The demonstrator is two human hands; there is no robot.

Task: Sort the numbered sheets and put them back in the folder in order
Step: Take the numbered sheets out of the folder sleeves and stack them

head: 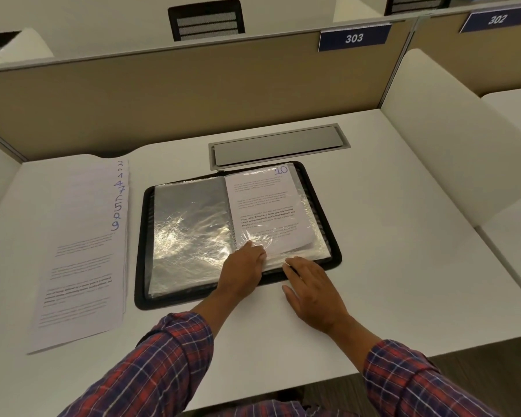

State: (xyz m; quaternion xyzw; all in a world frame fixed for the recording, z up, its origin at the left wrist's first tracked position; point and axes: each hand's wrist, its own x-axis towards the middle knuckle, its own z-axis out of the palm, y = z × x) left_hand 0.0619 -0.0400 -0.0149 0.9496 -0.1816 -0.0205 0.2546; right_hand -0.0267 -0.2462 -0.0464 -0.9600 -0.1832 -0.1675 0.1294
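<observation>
Clear plastic sleeves are seen in the black folder (140, 251), which is laid open in the middle of the desk (388, 236). Only the sheet marked 10 (268, 206) is found inside, a little tilted in the right-hand sleeve. The other numbered sheets (82, 236) are fanned in a pile to the left, apart from the folder, and their numbers appear mixed, so most of the work is judged to be left. The left hand (241, 272) is pressed on the sleeve's lower corner near the spine, fingers together and nearly straight. The right hand (313, 293) is rested flat at the folder's near edge, fingers slightly apart.
</observation>
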